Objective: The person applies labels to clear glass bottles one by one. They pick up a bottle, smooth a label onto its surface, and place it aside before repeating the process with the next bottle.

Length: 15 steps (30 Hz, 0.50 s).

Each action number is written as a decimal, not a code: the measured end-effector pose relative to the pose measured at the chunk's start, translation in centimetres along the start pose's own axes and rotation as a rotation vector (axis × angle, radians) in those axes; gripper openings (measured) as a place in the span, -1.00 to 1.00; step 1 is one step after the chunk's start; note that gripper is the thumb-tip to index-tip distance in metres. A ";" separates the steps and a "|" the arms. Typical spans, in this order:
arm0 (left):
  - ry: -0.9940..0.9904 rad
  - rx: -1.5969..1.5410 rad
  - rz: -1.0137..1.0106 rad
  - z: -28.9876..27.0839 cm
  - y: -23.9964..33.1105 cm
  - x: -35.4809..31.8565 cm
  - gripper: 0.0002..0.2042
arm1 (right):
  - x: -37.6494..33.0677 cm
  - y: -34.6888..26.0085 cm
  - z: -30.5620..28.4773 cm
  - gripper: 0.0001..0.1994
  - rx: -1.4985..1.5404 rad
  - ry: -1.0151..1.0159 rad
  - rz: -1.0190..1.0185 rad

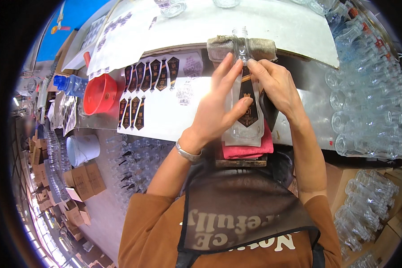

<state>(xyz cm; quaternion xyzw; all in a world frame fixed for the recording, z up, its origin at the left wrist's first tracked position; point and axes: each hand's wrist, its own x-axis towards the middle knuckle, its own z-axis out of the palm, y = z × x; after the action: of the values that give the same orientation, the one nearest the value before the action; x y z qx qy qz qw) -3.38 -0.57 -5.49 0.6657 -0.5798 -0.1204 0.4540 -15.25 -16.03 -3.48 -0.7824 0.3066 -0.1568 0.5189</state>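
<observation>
A clear glass bottle (pixel 238 134) lies on its back in front of me, neck pointing away. A dark tie-shaped label (pixel 247 100) with gold and orange print lies along its front, narrow end at the neck. My left hand (pixel 216 102) is open beside the bottle, fingers stretched toward the neck and thumb over the label. My right hand (pixel 277 85) closes around the shoulder and neck, thumb on the label's narrow end. The neck rests on a rolled, stained cloth (pixel 263 48); a pink cloth (pixel 243 152) lies under the base. A black object (pixel 268 111) shows below my right hand, partly hidden.
A white sheet (pixel 161 107) of similar labels lies left, near a red plastic container (pixel 105 94) and a blue-capped bottle (pixel 73 85). Clear bottles (pixel 366 107) crowd the right side; more (pixel 143 165) stand on the floor. A white board (pixel 277 27) spans the far side.
</observation>
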 end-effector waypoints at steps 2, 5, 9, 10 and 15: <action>0.013 -0.018 -0.002 0.1 0.0 -0.1 -0.27 | 0.3 1.5 0.2 -0.42 0.144 -0.038 0.022; 0.050 -0.408 -0.287 0.3 0.7 -1.3 -0.33 | -1.7 2.1 0.0 -0.44 0.269 -0.088 0.049; 0.000 -0.663 -0.444 0.1 1.6 -3.2 -0.33 | -6.9 1.1 -0.8 -0.49 0.404 -0.249 0.238; -0.016 -0.738 -0.447 0.2 1.8 -3.5 -0.32 | -7.6 1.2 -0.8 -0.48 0.408 -0.244 0.244; 0.020 -0.829 -0.448 0.6 2.5 -3.6 -0.33 | -8.0 1.4 0.8 -0.49 0.369 -0.117 0.125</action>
<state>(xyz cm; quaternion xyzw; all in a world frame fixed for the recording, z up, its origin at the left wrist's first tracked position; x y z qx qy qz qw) -6.55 2.54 -5.25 0.5383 -0.3203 -0.4303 0.6500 -21.35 -10.63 -4.49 -0.6612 0.2899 -0.1322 0.6792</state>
